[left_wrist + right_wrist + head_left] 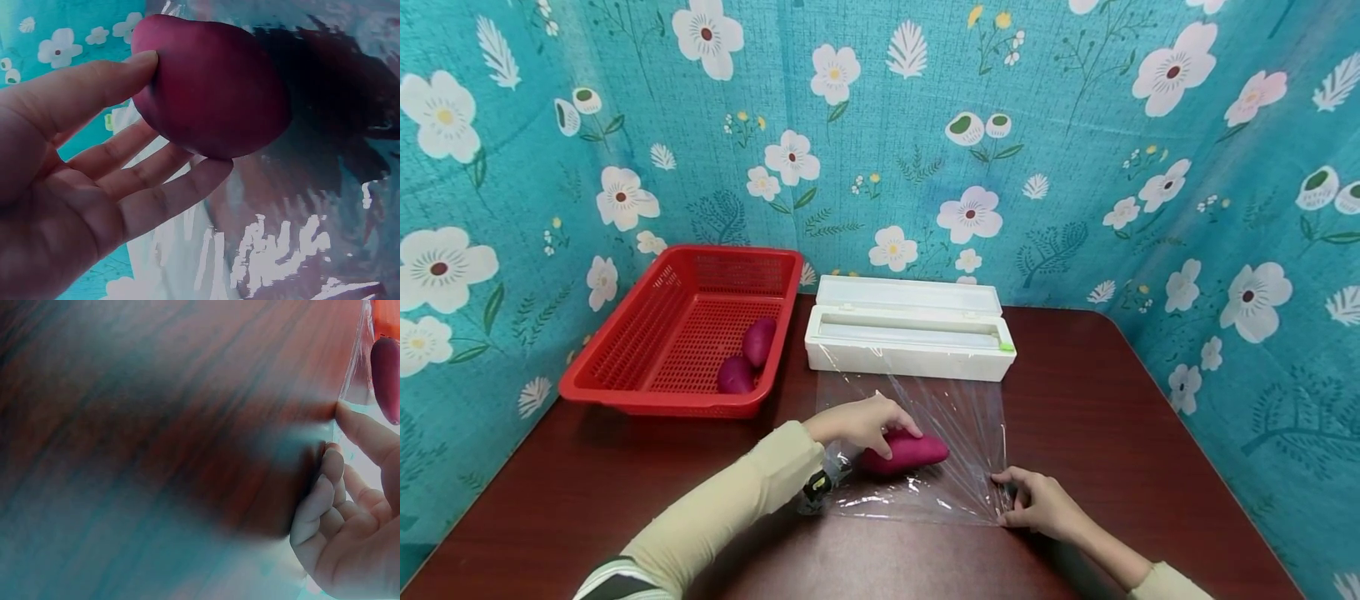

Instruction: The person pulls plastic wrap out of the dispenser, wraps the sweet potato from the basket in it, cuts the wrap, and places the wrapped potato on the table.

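Observation:
A purple sweet potato [913,452] lies over a sheet of clear cling film [887,505] drawn out across the table. My left hand [867,423] grips it from above; in the left wrist view the thumb [134,69] is on one side and the fingers on the other. At the film's near right corner, my right hand [1042,505] holds the edge with bent fingers, and creases in the film run toward it. The film leads back to a white cling film dispenser [917,360], whose lid is raised.
A red plastic basket [662,402] stands at the left with two more purple sweet potatoes [758,342] in its near right corner. The dark red-brown table [1120,417] meets a teal flowered curtain [865,192] at the back and sides.

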Tool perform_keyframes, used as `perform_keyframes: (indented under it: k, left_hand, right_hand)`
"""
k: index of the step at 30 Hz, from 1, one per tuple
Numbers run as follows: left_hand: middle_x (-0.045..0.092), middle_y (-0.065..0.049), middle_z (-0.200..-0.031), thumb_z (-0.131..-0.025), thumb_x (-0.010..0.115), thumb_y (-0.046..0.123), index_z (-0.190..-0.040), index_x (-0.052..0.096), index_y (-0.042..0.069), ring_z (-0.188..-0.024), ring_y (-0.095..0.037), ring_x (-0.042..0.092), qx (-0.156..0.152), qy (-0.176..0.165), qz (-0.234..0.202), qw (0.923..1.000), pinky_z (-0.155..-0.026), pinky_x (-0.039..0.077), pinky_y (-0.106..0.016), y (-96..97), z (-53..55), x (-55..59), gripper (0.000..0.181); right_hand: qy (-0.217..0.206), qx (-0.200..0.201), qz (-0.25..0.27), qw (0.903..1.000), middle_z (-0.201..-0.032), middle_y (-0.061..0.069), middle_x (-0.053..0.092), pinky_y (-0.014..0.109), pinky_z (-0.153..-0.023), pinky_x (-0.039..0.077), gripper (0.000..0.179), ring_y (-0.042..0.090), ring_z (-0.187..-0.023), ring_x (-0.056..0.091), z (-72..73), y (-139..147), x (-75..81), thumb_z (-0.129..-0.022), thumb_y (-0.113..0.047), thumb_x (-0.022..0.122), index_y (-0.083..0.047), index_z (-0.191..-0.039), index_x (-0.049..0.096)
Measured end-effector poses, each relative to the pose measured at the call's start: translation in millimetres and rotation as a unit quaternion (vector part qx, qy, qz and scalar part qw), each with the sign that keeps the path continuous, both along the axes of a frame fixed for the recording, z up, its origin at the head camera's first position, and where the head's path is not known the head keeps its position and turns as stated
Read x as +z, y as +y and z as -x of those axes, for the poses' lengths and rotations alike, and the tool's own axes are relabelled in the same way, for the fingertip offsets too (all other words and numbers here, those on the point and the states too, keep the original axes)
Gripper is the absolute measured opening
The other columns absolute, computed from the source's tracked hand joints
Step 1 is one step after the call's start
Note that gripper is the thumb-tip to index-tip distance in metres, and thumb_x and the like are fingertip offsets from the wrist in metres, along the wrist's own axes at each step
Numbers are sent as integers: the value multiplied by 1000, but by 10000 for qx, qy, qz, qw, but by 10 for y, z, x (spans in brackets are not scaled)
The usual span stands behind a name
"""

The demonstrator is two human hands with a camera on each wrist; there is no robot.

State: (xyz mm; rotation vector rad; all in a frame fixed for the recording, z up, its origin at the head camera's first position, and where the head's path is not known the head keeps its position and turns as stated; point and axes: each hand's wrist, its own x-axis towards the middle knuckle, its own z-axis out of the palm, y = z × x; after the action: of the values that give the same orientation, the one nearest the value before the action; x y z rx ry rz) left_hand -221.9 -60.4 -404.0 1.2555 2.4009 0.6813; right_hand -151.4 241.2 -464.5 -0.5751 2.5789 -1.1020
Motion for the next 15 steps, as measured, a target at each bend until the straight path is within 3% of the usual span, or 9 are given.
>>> perform_keyframes:
  k: [7, 11, 15]
  left_hand:
    - [64, 0, -98, -66, 68, -8, -111, 63, 7, -86, -7, 53, 83, -267, -62, 9996, -79, 44, -24, -30, 18, -99, 47]
    - [62, 0, -104, -70, 65, -5, -114, 62, 7, -89, -6, 52, 17, -194, 64, 9998, -80, 42, -21, -34, 30, -120, 46]
    - [58, -2, -116, -75, 59, -2, -120, 57, 7, -103, -8, 50, -89, -66, 297, 9995, -87, 37, -20, -35, 26, -110, 45]
  right_hand:
    - [255, 71, -82, 9996, -53, -8, 47, 23, -36, 38, 49, 2, -41, 43, -17, 9, -3, -66, -13, 76, 0, -109, 58]
    - [289, 56, -78, 9995, -53, -8, 46, 24, -36, 39, 48, 2, -41, 43, -17, 1, -6, -65, -13, 77, -1, -109, 59]
    - [323, 23, -92, 9994, -52, -8, 46, 24, -35, 39, 48, 2, -40, 43, -16, -10, -8, -65, -14, 77, -2, -108, 59]
